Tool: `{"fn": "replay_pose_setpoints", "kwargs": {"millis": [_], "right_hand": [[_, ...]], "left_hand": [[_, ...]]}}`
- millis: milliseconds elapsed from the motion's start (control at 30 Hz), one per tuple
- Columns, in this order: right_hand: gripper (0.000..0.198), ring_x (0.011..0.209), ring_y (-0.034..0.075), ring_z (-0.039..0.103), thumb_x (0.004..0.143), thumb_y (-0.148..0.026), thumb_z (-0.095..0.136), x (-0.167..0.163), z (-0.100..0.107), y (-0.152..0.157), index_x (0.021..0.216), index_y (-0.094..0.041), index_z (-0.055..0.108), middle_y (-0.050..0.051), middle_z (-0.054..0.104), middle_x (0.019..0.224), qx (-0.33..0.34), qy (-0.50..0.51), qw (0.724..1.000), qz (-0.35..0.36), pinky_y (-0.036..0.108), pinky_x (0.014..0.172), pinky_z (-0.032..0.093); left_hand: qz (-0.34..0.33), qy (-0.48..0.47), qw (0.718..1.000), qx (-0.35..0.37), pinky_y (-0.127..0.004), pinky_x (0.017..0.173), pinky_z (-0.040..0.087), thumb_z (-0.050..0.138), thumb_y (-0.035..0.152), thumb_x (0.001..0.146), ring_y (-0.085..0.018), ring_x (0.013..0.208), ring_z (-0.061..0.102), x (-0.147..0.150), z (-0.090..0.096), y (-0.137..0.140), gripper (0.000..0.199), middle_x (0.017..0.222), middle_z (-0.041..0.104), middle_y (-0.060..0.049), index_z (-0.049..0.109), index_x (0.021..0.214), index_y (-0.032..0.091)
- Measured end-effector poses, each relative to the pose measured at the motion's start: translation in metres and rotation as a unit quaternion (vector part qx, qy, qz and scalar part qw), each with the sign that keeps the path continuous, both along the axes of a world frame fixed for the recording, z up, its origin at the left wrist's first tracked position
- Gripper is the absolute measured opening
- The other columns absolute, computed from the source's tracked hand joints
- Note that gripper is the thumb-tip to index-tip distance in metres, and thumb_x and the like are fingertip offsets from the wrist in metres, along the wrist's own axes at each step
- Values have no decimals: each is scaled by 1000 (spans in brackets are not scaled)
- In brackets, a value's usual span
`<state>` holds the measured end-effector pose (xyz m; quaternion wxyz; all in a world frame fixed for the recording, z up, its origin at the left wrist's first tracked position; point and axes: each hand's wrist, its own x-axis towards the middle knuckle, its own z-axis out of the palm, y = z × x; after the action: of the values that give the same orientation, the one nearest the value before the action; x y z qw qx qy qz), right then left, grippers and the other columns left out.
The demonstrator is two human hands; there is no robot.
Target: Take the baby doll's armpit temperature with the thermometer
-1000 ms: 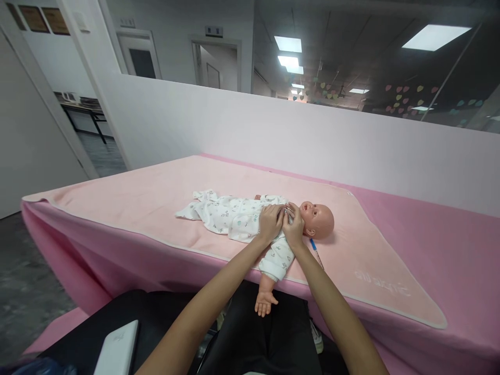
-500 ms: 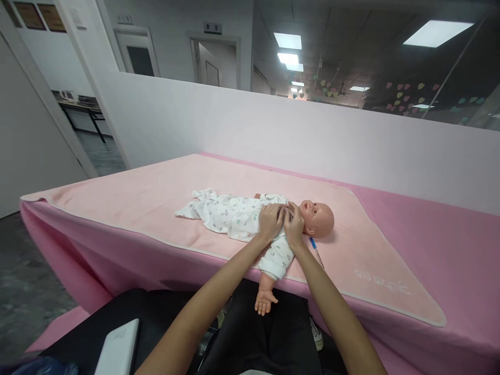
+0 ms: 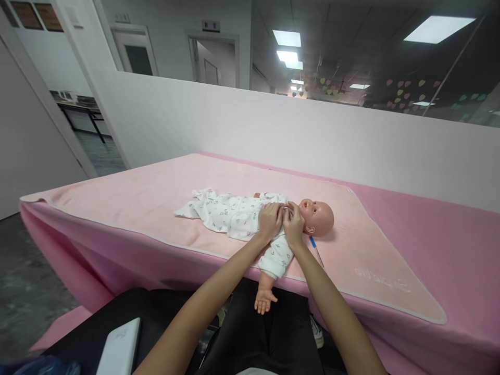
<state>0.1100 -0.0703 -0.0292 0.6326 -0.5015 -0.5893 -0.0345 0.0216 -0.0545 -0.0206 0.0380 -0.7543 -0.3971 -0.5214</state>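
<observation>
A baby doll [image 3: 318, 219] lies on its back with its head to the right, dressed in a white printed outfit [image 3: 238, 217]. One doll arm hangs over the table's near edge. My left hand [image 3: 270, 221] and my right hand [image 3: 294, 225] meet at the neck and upper chest of the outfit. Fingers of both hands are closed in a pinch on the cloth there; the exact spot is partly hidden by the fingers. Just right of my right wrist, a thin stick with a blue end, like a thermometer [image 3: 315, 249], lies on the blanket.
A light pink blanket [image 3: 156, 192] covers much of the table, over a darker pink cloth [image 3: 441, 229]. Behind stands a low white wall [image 3: 273, 122] with glass above. A white flat device [image 3: 119, 346] rests on a black seat [image 3: 86, 323] at lower left.
</observation>
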Motion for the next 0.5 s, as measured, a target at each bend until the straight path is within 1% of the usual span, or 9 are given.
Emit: {"fn": "replay_pose_setpoints", "kwargs": {"millis": [133,267,500], "right_hand": [[25,87,18,61,82,-21,38,-2,2,-3,99,-15,56,10,65,95,7,-21,1000,-20,30,76,50],[26,82,17,62,81,-20,38,-2,4,-5,98,-15,56,9,65,91,13,-34,999,-18,29,73,50],[28,76,17,62,82,-21,37,-3,3,-4,99,-16,58,9,66,88,5,-22,999,-34,27,67,50]], "left_hand": [[-4,2,1000,3,-31,73,37,35,23,89,-16,77,54,-1,1,-2,21,81,63,-3,56,86,19],[-16,-3,1000,12,-31,74,37,36,23,89,-16,76,54,-2,1,-4,20,81,63,-2,56,87,19],[-10,0,1000,27,-31,74,37,37,24,88,-16,77,53,-2,2,-5,21,82,64,-3,58,89,19]]}}
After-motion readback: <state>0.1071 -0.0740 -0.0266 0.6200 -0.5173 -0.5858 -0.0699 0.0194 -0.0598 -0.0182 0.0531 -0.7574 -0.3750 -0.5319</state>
